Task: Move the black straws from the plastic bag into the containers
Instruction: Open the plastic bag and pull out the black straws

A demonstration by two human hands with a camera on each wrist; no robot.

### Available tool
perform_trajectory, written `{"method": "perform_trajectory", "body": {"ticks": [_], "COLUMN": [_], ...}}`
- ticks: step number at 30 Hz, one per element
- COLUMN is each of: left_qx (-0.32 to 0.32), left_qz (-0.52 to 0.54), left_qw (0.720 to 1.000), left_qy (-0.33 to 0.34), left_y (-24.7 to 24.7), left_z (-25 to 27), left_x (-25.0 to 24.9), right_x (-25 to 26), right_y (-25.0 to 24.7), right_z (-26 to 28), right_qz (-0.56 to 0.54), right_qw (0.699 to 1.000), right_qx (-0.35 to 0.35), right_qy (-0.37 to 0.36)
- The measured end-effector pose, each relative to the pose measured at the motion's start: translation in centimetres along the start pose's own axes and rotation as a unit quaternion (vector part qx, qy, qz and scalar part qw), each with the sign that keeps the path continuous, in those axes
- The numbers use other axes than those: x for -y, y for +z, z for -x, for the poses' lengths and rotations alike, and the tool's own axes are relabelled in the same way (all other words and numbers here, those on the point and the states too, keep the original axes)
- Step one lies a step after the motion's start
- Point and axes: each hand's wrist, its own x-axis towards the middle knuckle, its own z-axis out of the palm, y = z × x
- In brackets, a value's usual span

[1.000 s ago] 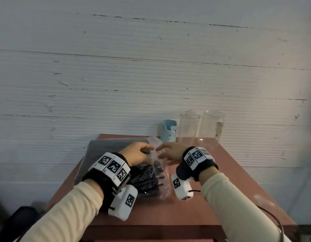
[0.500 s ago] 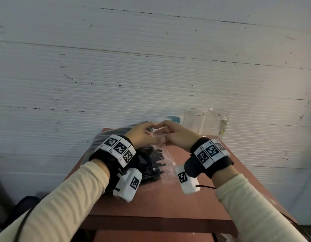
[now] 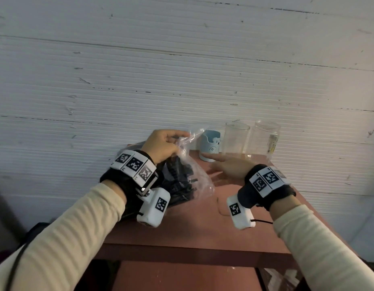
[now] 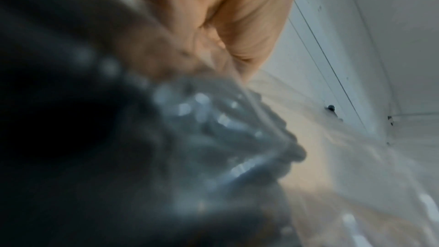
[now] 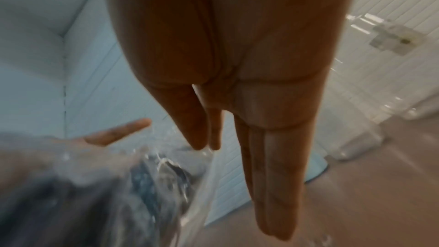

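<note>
Head view: left hand (image 3: 161, 144) raised above the far-left part of the brown table (image 3: 192, 232), fingers curled round the gathered top of the clear plastic bag (image 3: 199, 181), which hangs from that grip with its lower end on the tabletop; black straws (image 3: 178, 185) bunched inside, none in any container. Half a second ago both hands met at the bag's mouth; now the right hand (image 3: 230, 166) has come away and lies low over the table just right of the bag, fingers straight and loosely spread, holding nothing, forefinger toward the foot of the small blue cup (image 3: 210, 147). A second ago the bag lay flat under both hands; its top now stands higher. Along the back edge, left to right: blue cup, clear glass (image 3: 236, 139), clear jar (image 3: 265, 139), all upright by the white wall (image 3: 182, 70). Left wrist view: heavily blurred; left hand (image 4: 213, 31) closed on crinkled plastic (image 4: 213, 138), dark straw mass (image 4: 59, 129) at lower left. Right wrist view: right hand's fingers (image 5: 277, 166) extended downward together over the table, thumb (image 5: 118, 131) out to the side, nothing between them; bag (image 5: 166, 185) with dark straws at lower left just beside the fingers, touching or not I cannot tell; clear jar (image 5: 380, 82) at right.
</note>
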Motion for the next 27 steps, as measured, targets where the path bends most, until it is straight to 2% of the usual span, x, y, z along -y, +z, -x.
{"method": "perform_trajectory", "body": {"ticks": [2,6,11,16,19,23,25,27], "left_qx": [-0.019,-0.031,-0.034,-0.033,-0.035,-0.028,-0.006,0.043], "left_qz": [0.036,0.090,0.115,0.114,0.091,0.063,0.023,-0.018], "left_qw": [0.999,0.995,0.992,0.993,0.995,0.997,0.999,0.996], "left_qy": [0.003,0.023,0.028,0.021,0.011,-0.019,-0.042,-0.070], "left_y": [-0.4,-0.7,-0.6,-0.3,-0.2,0.1,0.4,0.9], "left_z": [0.2,0.3,0.4,0.6,0.4,0.6,0.9,0.9], "left_x": [-0.7,-1.8,-1.7,-1.1,-0.6,0.2,0.8,1.6], "right_x": [-0.4,0.7,1.3,0.9,0.4,0.2,0.1,-0.1], "right_y": [0.5,2.0,2.1,1.3,0.4,-1.2,-2.0,-2.4], "right_z": [-0.4,-0.3,0.0,0.7,1.0,1.8,2.4,2.9], "right_qz": [0.004,-0.033,-0.076,-0.046,-0.005,-0.003,0.020,0.047], "right_qw": [0.999,0.996,0.989,0.986,0.981,0.966,0.959,0.956], "right_qx": [0.030,0.077,0.017,-0.031,-0.085,-0.154,-0.178,-0.176], "right_qy": [0.009,-0.043,-0.127,-0.156,-0.177,-0.207,-0.221,-0.228]}}
